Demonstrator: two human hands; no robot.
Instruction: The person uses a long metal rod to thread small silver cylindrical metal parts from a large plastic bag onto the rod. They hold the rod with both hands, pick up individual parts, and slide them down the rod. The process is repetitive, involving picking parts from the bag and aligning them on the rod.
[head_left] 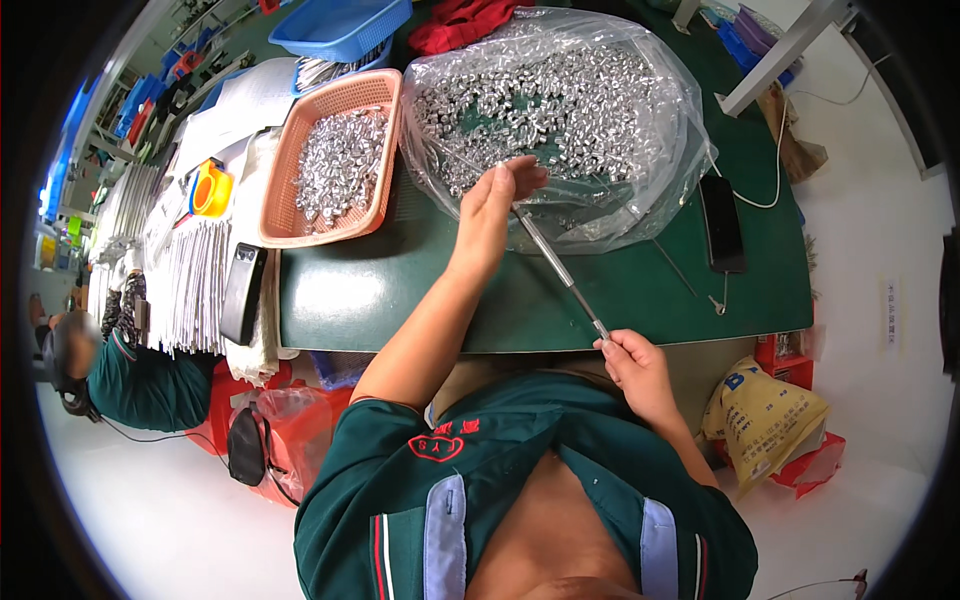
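Note:
A slim silvery metal rod (548, 252) slants across the table's front edge, thicker along its middle part. Around its far end closes my left hand (490, 210), over the near rim of a clear plastic bag (640, 215). A thin length seems to run on past that hand toward the bag's contents. The rod's near end is pinched between the thumb and fingers of my right hand (638, 368), just off the table edge. Inside the opened bag lie many small shiny metal pieces (610, 110). More such pieces (340, 160) fill part of an orange plastic basket (277, 215) to the left.
On the green table (420, 300) a dark phone (721, 225) lies at the right, near a thin rod (675, 268). Another phone (243, 295) rests on stacked papers, beside a yellow tape roll (211, 190). Blue baskets (340, 30) stand behind. A person (150, 385) sits at left.

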